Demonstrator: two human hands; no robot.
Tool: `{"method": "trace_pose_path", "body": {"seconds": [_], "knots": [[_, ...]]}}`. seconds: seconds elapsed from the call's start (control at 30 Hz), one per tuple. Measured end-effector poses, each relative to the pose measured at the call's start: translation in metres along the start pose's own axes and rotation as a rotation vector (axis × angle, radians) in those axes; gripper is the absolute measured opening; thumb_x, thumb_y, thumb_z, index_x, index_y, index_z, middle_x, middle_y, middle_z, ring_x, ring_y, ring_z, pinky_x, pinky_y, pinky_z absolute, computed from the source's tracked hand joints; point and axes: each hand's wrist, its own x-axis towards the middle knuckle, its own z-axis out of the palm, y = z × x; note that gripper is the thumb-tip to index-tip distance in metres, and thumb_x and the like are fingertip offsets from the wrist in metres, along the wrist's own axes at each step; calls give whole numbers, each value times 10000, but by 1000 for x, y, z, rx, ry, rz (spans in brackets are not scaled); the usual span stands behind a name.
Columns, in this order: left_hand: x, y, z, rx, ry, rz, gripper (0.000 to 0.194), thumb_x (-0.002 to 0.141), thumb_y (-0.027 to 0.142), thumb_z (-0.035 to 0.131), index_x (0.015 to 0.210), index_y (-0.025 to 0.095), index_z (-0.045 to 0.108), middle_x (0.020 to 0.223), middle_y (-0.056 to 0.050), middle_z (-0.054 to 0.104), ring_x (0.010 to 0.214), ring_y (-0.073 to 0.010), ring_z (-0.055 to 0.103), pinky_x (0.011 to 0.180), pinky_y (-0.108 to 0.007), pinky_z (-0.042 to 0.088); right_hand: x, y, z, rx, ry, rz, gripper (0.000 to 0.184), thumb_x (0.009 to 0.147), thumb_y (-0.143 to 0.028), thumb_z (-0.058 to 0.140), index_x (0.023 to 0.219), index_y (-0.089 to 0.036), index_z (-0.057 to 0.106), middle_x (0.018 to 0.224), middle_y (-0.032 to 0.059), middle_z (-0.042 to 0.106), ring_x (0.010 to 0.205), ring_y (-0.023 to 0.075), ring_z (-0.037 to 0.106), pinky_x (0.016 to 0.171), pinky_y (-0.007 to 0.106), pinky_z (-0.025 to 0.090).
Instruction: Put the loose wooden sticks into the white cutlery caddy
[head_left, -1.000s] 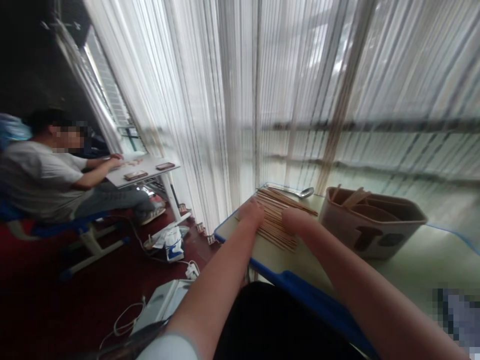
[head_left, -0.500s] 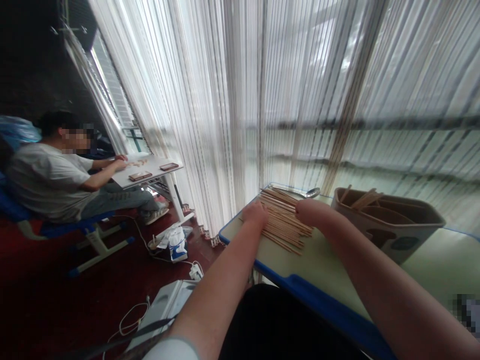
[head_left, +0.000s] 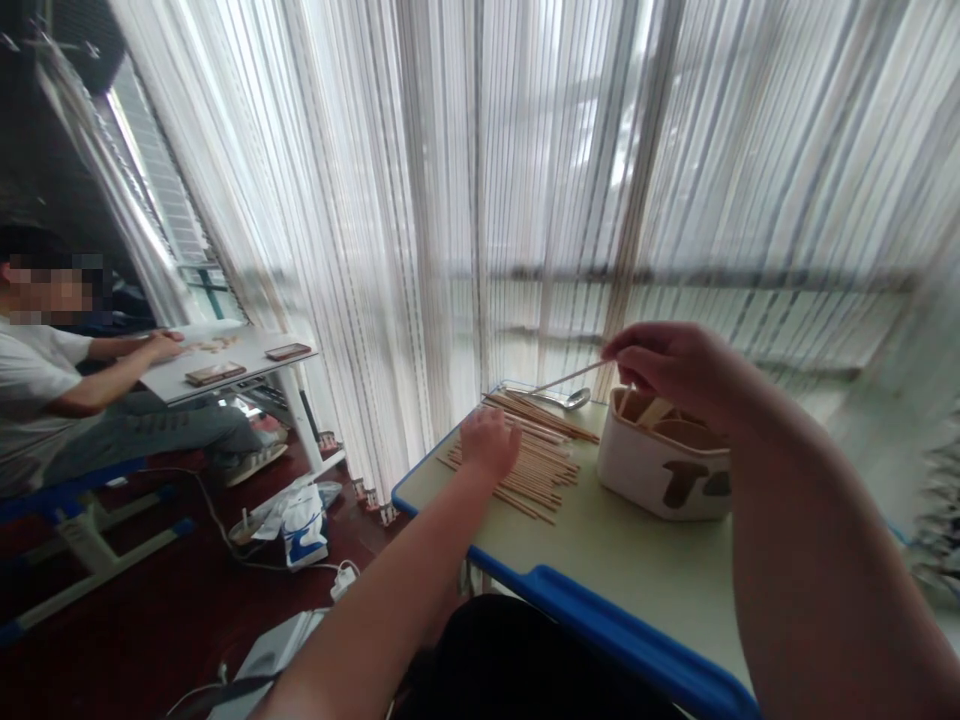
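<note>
A spread of thin wooden sticks [head_left: 536, 455] lies on the pale table [head_left: 622, 560] near its far left corner. My left hand [head_left: 491, 443] rests on the left part of that pile, knuckles up and fingers curled. My right hand [head_left: 667, 365] is raised above the white container [head_left: 664, 470] and pinches one thin stick [head_left: 566, 378] that points left. Several flat wooden pieces stand inside the container. A metal spoon [head_left: 564, 398] lies behind the pile.
Striped curtains [head_left: 465, 200] hang right behind the table. Its blue edge [head_left: 622, 635] runs along the near side. At the left another person [head_left: 52, 400] sits at a small white table [head_left: 225, 360]. Bags and cables [head_left: 300, 515] lie on the dark red floor.
My right hand has lifted off the pile with one stick and moved up over the container. My left hand stays on the sticks. The view has turned to the right.
</note>
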Motion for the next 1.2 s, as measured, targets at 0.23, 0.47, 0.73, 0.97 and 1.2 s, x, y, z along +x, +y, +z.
{"method": "trace_pose_path", "body": {"seconds": [0.23,0.47,0.73,0.97,1.2], "knots": [[46,81,20,-811,-191,-54,349,845,120,232,920,143,572,926,-83,667,832,-143,625,723,-281,489,-24,-6,-49,471,299,-155,106,690,-128,510,701,-191,594,547,-3,541,456,85,467,422,254,309],[27,102,50,-798,-49,71,274,756,91,357,943,154,547,877,-51,644,790,-142,605,741,-288,481,-32,10,-80,327,456,-112,120,733,-153,496,793,-153,601,695,38,656,494,79,510,432,235,361],[11,98,49,-590,46,310,382,702,44,400,1041,164,528,879,-33,630,751,-140,579,745,-273,468,-31,24,-87,4,331,-39,222,789,-314,535,729,-134,650,656,39,664,442,60,489,410,200,384],[11,98,53,-528,16,355,367,732,59,394,1054,162,537,898,-46,629,816,-155,580,788,-287,463,-20,24,-69,-114,164,-9,320,822,-419,506,784,-146,669,619,16,627,474,56,472,470,198,362],[12,96,52,-484,-7,453,379,702,77,421,1051,147,553,1029,-92,575,931,-187,549,874,-315,446,-7,38,-56,-384,-21,141,369,819,-433,492,667,-143,662,478,-17,537,408,52,392,458,216,291]]}}
